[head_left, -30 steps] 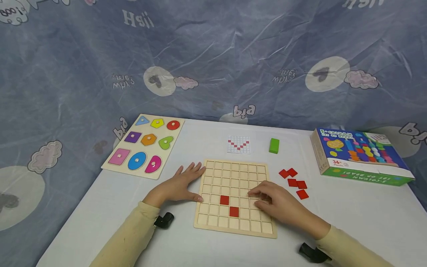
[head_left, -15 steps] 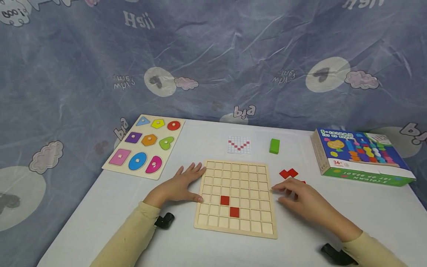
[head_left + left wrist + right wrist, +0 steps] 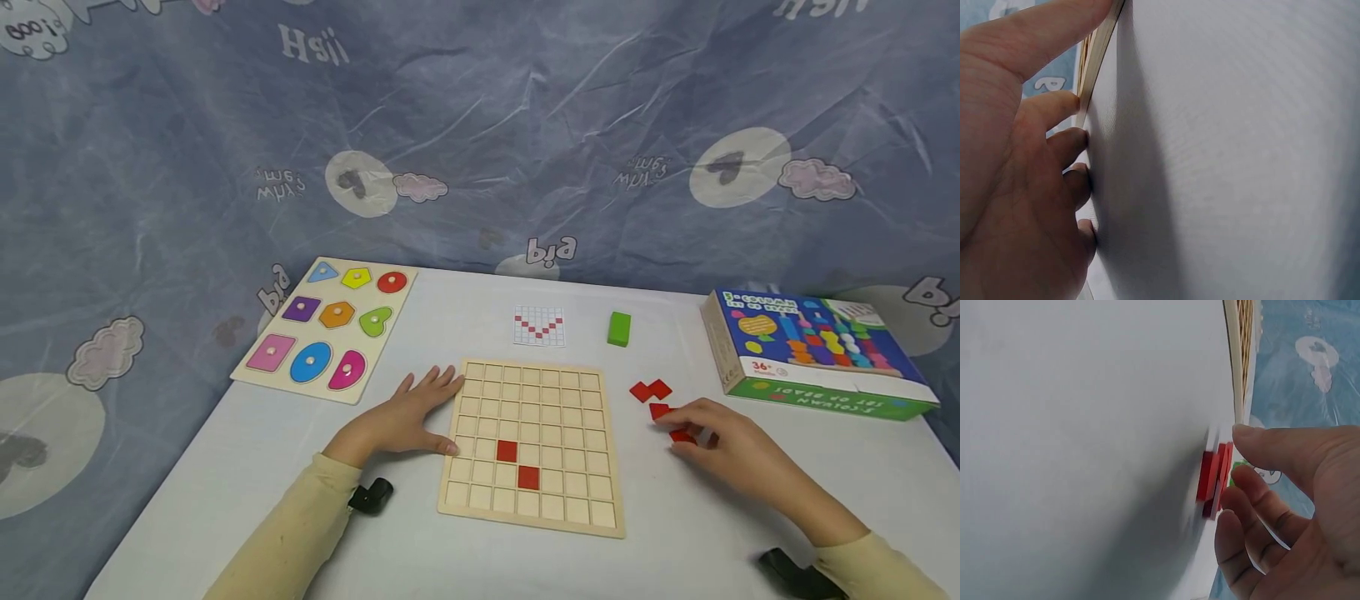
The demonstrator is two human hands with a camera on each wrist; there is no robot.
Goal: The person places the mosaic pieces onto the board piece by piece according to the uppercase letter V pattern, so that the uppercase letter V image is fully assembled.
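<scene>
My left hand (image 3: 408, 417) rests at the left edge of a wooden grid board (image 3: 532, 522), fingers spread, fingertips and thumb at its rim. In the left wrist view the thumb (image 3: 1041, 34) reaches the board's side. Two red square tiles sit in the grid, an upper one (image 3: 507, 451) and a lower one (image 3: 528, 477) diagonally right of it. Right of the board, my right hand (image 3: 731, 442) hovers over loose red tiles (image 3: 659, 412), partly hiding them. Its thumb (image 3: 1279, 450) and bent fingers stand apart, with red tiles (image 3: 1207, 475) just beyond the fingertips.
Behind the board lie a small pattern card (image 3: 538, 326) with a red V and a green block (image 3: 618, 329). A shape puzzle board (image 3: 324, 329) lies at the back left; a colourful toy box (image 3: 821, 350) stands at the back right. A patterned cloth (image 3: 480, 150) hangs behind.
My right hand has moved right, from over the grid board to the loose red tiles. The left hand has stayed at the board's left edge, and both tiles in the grid are unmoved.
</scene>
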